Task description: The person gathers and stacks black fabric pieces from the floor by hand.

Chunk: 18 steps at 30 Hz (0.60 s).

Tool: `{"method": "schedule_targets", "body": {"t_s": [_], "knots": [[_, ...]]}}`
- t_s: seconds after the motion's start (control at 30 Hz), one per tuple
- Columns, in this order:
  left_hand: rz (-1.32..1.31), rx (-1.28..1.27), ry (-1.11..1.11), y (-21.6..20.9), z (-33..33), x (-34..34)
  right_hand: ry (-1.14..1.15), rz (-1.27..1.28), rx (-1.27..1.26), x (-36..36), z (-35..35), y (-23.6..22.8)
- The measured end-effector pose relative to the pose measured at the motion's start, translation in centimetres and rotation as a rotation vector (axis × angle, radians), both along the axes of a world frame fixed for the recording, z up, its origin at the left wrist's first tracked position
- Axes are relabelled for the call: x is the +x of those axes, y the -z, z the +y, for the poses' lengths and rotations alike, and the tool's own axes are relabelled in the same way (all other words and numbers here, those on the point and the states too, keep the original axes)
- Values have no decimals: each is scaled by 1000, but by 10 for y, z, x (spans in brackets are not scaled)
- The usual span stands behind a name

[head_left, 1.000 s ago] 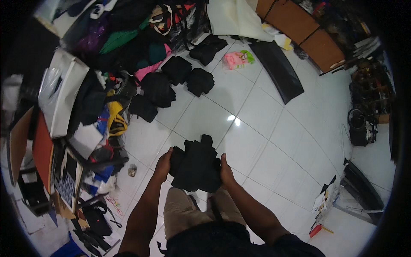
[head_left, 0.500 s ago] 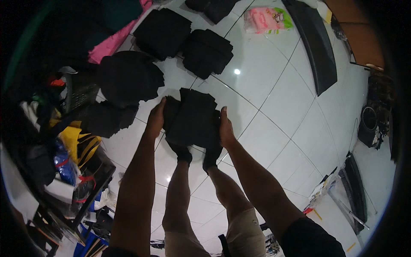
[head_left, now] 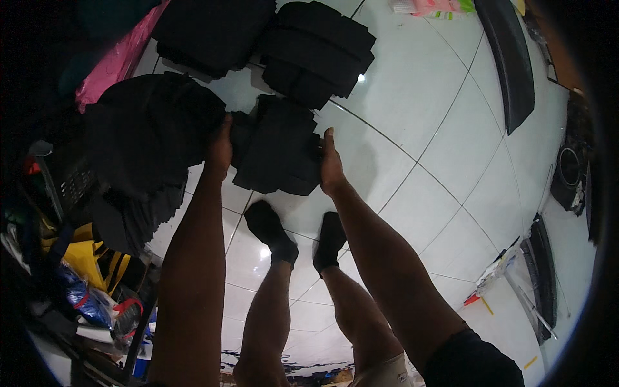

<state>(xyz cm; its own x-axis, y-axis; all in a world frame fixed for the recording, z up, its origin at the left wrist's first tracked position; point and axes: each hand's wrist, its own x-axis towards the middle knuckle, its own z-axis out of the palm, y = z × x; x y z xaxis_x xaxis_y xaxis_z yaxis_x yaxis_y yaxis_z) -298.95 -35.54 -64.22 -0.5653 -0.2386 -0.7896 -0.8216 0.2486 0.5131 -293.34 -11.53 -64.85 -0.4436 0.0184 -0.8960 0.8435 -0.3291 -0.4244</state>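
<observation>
Between my two hands is a stack of black cut fabric pieces [head_left: 278, 148], low in front of my feet. My left hand [head_left: 220, 147] grips its left edge, with the fingers hidden behind the cloth. At the right edge, my right hand [head_left: 331, 162] presses in with the thumb pointing up. Further black fabric stacks surround it: a large rounded one [head_left: 151, 132] close beside my left hand, a stepped one [head_left: 316, 48] just beyond, and a thick one [head_left: 213, 32] at the far left. Whether the held stack touches the floor, I cannot tell.
White floor tiles [head_left: 400, 129] spread to the right. A long black curved panel [head_left: 509, 71] lies at the far right, near a pink plastic packet [head_left: 445, 6]. On the left are a pink sheet [head_left: 122, 55], a yellow bag [head_left: 80, 258] and a blue plastic-wrapped bundle [head_left: 87, 300].
My hands have carried the held fabric stack forward, away from my feet and towards the other stacks. My view has come closer to those stacks, which look larger.
</observation>
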Motion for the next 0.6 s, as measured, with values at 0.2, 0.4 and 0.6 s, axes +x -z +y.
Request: {"method": "schedule_targets", "body": {"t_s": [0.2,0.4,0.6], "knots": [[-124,-58,-76,-16,0,-12,58,6,-80,-8,-10,-11],[-264,148,-499,-60,32,-7,36,-12,-94,8,25,-15],[-323,182,-682,-80,54,51,-58,-142,129,29,72,-64]]}}
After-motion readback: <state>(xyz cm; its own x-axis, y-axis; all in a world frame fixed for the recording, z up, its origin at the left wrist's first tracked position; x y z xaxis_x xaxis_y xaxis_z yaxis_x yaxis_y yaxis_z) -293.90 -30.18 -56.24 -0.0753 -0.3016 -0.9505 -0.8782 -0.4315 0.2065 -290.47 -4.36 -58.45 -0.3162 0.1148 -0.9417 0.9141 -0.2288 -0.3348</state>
